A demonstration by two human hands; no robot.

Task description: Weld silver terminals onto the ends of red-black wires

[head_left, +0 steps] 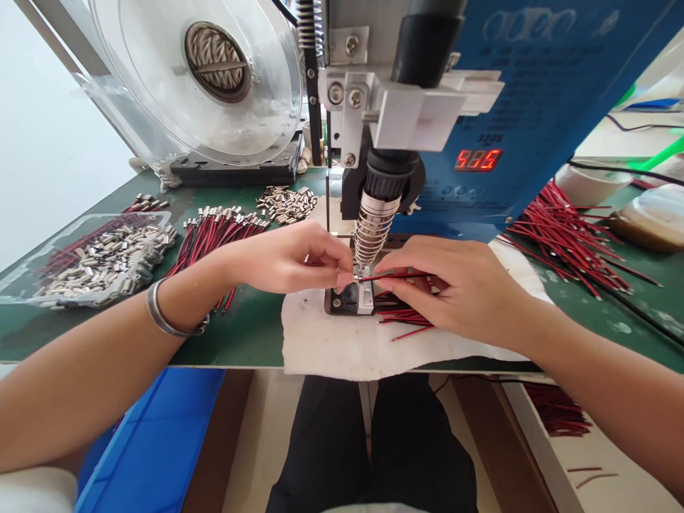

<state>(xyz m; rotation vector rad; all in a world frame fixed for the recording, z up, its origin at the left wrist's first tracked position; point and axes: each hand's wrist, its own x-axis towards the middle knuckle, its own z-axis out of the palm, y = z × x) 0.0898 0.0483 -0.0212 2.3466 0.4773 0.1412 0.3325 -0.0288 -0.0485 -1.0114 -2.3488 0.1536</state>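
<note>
Green table point(251, 335) is seen beneath a press nozzle point(377, 221). At centre, a red-black wire point(406, 274) is clamped in the right hand point(454, 285) grip, and a metal sleeve point(359, 271) is pinched by the left hand point(291, 256). Sleeved wires point(214, 235) are piled at ten o'clock, bare wires point(566, 235) at two o'clock.

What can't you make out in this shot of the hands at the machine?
Head view:
What the left hand pinches: hidden by its own fingers and the ribbed metal press head.
Far end of the thin red and black wire: covered by the right hand.
Red digital display: digits blurred.
Blue machine panel: print blurred.
Clear plastic reel: top cut off by the upper edge.
</note>
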